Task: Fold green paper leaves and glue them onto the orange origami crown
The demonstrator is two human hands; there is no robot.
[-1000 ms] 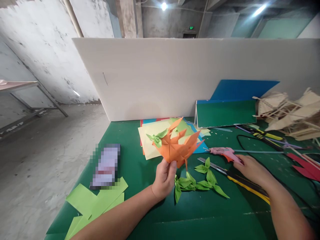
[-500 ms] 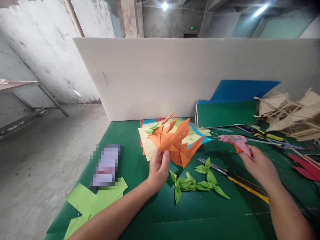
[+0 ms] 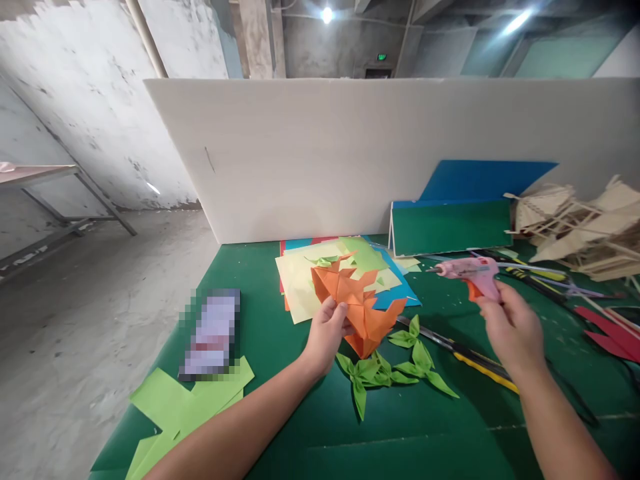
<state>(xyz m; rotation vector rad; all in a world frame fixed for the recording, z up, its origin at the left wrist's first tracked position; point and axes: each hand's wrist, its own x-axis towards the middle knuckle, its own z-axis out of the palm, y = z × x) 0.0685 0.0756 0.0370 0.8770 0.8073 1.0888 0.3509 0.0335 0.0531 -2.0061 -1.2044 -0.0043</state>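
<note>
Between the thumb and fingers of my left hand (image 3: 327,337) is an orange folded-paper piece (image 3: 357,300) with several pointed tips, held above the table. A small green folded leaf (image 3: 323,261) shows at its upper left; whether it is joined on I cannot tell. My right hand (image 3: 513,327) is wrapped round the handle of a pink glue gun (image 3: 470,270), its nozzle pointing left toward the orange paper but apart from it. Below lie several green folded-paper leaves (image 3: 423,360) on the table. A utility knife (image 3: 470,363) with yellow and black handle lies under the glue gun.
Coloured paper sheets (image 3: 295,287) lie at the table's back. A blurred-out phone (image 3: 213,333) and green paper pieces (image 3: 185,407) are at left. A white board (image 3: 325,160) stands behind. Stick-and-paper models (image 3: 585,227), tools and red paper (image 3: 607,333) crowd the right.
My left hand has turned the orange paper piece and moved it slightly right and lower. The glue gun in my right hand has shifted slightly up, its nozzle more level.
</note>
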